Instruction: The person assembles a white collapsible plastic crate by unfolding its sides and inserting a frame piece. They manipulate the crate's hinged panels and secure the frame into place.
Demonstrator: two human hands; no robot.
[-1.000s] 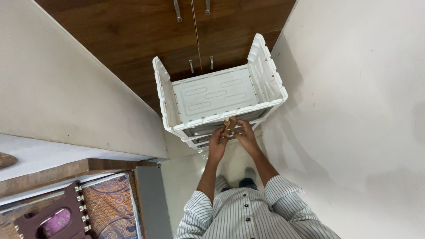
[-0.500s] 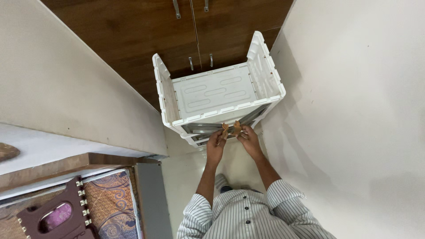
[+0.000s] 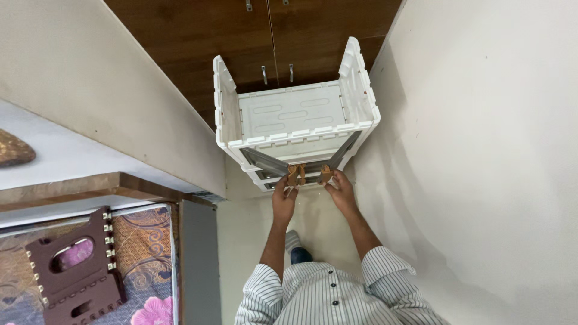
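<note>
From the head camera, looking down, my left hand (image 3: 284, 200) and right hand (image 3: 340, 189) each pinched a small brown piece (image 3: 295, 175) at the front of a white plastic drawer unit (image 3: 295, 123), wedged between wooden cabinet doors (image 3: 180, 36) and wall, steadying it there.
</note>
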